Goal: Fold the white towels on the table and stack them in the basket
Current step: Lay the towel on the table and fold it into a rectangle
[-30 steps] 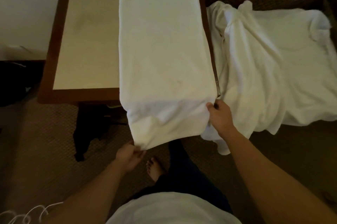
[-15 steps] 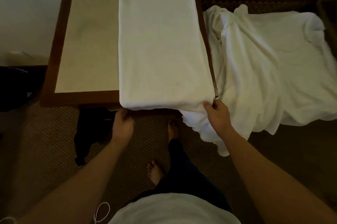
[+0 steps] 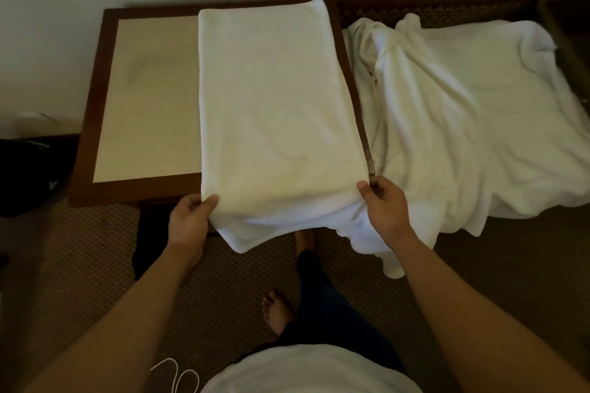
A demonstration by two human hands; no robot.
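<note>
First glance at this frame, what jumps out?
The folded white towel lying lengthwise on the right part of the wooden table, its near end hanging off the front edge. The left hand and right hand each pinch a near corner of it. To its right, a rumpled heap of unfolded white towels sprawls across a dark bench and droops toward the carpet.

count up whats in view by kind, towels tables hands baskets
Towels: 2, a part-folded towel held at its near corners, and a crumpled towel, maybe more than one piece.
Tables: 2, a tan-topped table and a dark woven-topped table.
Hands: 2, left hand, right hand.
Baskets: 1, basket, partly in view.
Total: 7
</note>
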